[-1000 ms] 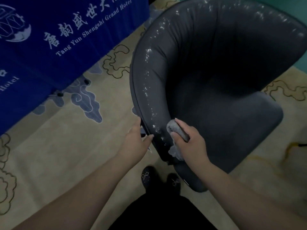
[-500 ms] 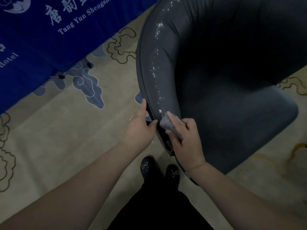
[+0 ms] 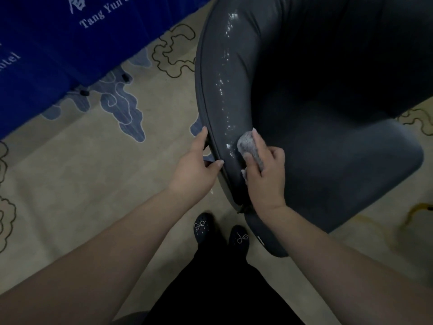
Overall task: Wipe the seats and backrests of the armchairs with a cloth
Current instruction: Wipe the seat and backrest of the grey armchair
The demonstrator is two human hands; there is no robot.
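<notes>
A dark grey leather armchair (image 3: 328, 148) with a curved backrest fills the upper right. A wet, shiny streak runs down the top of its left arm rim (image 3: 225, 73). My right hand (image 3: 264, 174) grips a bunched grey cloth (image 3: 249, 147) and presses it on the rim's lower end, at the foot of the streak. My left hand (image 3: 196, 167) holds the outer edge of the same rim, thumb on top and fingers curled round the outside. Part of the cloth is hidden under my right fingers.
A blue banner (image 3: 58, 43) with white lettering hangs at the upper left, with small black feet on the floor. Beige carpet (image 3: 93, 184) with blue and gold cloud patterns lies all around. My black shoes (image 3: 220, 231) stand just below the chair's front corner.
My right hand has slid the cloth a little up along the arm rim. My left hand has closed in on the rim's outer edge. The view has moved nearer to the chair.
</notes>
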